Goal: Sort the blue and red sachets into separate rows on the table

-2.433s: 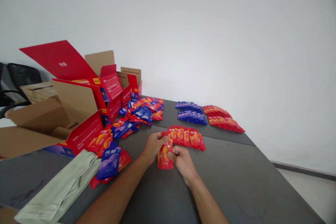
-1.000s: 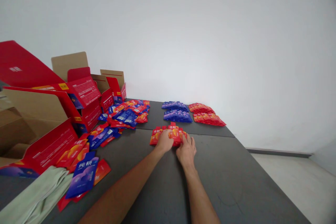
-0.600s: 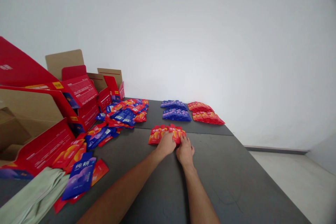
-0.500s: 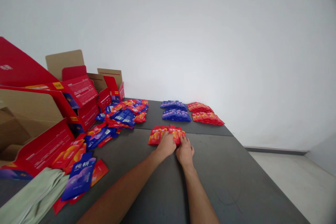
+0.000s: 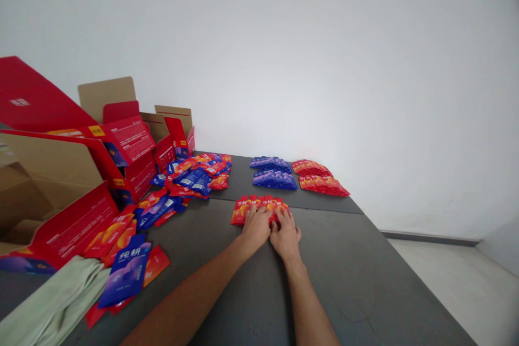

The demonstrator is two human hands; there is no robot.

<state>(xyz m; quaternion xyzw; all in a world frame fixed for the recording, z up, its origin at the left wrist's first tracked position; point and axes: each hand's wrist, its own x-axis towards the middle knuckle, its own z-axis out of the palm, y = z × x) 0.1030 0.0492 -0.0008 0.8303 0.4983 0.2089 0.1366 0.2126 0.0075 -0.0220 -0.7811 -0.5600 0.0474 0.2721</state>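
Both the left hand [image 5: 256,225] and right hand [image 5: 286,233] press flat, fingers spread, on the red sachet row [image 5: 243,208]; at eight o'clock, a blue sachet [image 5: 126,272] reads "纯耕".

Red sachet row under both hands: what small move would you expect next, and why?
Probably lifting both hands off. The left hand and right hand lie flat, side by side, on the near edge of the row of red sachets, which already looks gathered and overlapped. More loose sachets lie to the left on the table, likely the left hand's next reach.
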